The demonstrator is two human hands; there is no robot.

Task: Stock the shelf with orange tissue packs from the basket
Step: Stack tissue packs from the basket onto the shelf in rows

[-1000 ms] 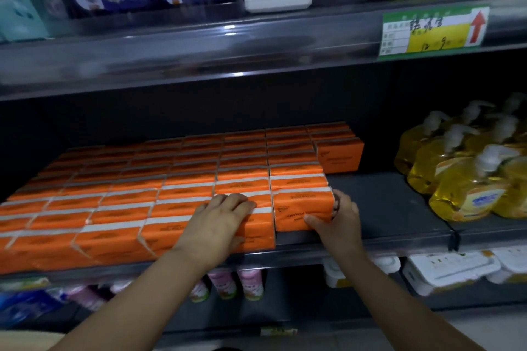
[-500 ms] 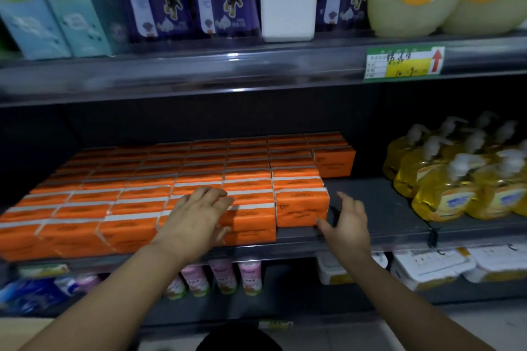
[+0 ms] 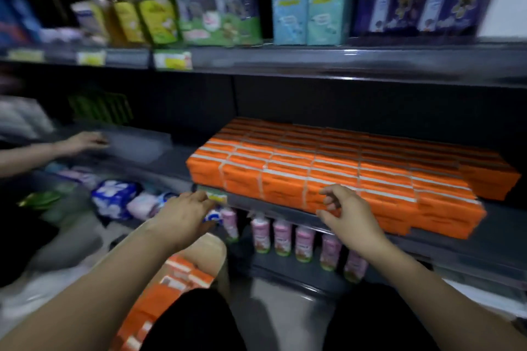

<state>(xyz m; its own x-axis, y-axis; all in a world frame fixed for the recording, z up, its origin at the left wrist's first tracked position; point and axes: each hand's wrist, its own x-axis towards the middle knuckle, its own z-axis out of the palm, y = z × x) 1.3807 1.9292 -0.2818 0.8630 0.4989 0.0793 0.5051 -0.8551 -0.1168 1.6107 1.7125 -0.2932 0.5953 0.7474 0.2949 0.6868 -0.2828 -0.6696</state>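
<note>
Right hand [image 3: 346, 218] half-curled, empty, left hand [image 3: 182, 215] spread

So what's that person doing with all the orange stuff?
A person is filling a shop shelf with orange tissue packs. Lots of packs already sit there in neat rows. Right now both hands are empty: the right hand is open just in front of the front row, and the left hand is reaching down to the left. More orange packs wait in the basket below. Someone else's hand is working further left.
</note>
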